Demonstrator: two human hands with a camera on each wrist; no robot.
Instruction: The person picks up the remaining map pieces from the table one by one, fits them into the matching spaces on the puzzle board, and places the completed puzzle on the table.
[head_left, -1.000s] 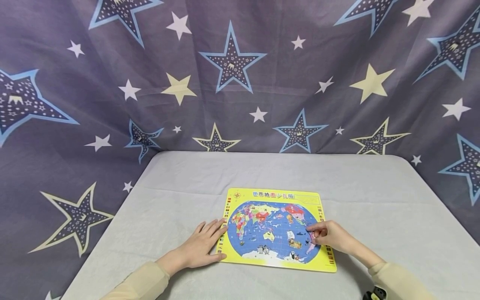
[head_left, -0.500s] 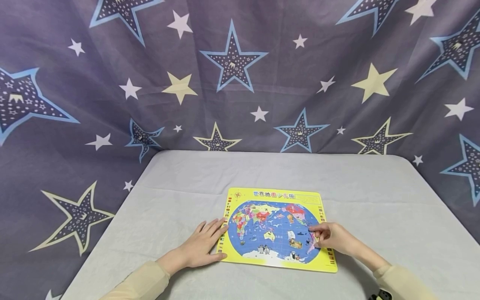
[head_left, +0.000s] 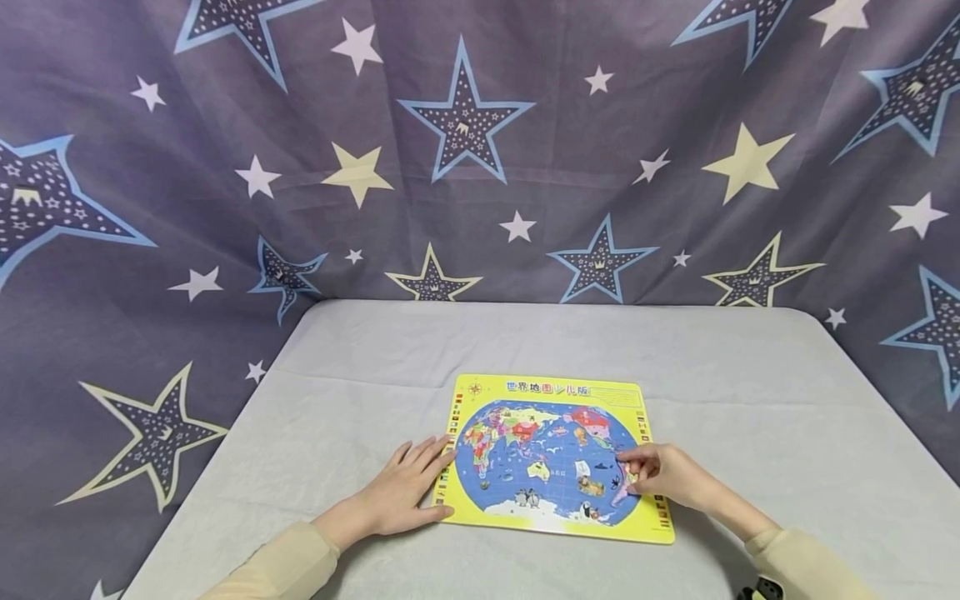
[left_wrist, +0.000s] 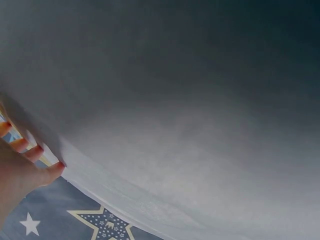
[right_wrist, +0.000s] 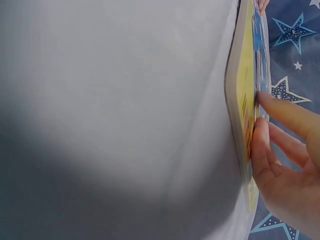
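Observation:
A yellow-bordered world map jigsaw puzzle (head_left: 555, 529) lies flat in the head view, with a blue oval of continents and animals. My left hand (head_left: 408, 487) rests with spread fingers on its left border. My right hand (head_left: 663, 475) is at the right side of the oval, thumb and index finger pinching a puzzle piece (head_left: 621, 497) with pink land on it. In the right wrist view, the fingertips of the right hand (right_wrist: 287, 150) meet at a thin edge standing slightly above the board. The left wrist view shows the left fingers (left_wrist: 37, 152) along the board's edge.
The puzzle sits on a table (head_left: 360, 350) covered in pale grey cloth. Behind it hangs a dark purple-grey curtain (head_left: 480, 217) printed with stars. A small black object (head_left: 763, 588) is at the right forearm, cut off by the frame's lower edge.
My right hand has shifted slightly to the right along the oval's edge, and the pink land by its fingertips now shows a little differently. The left hand has stayed in place.

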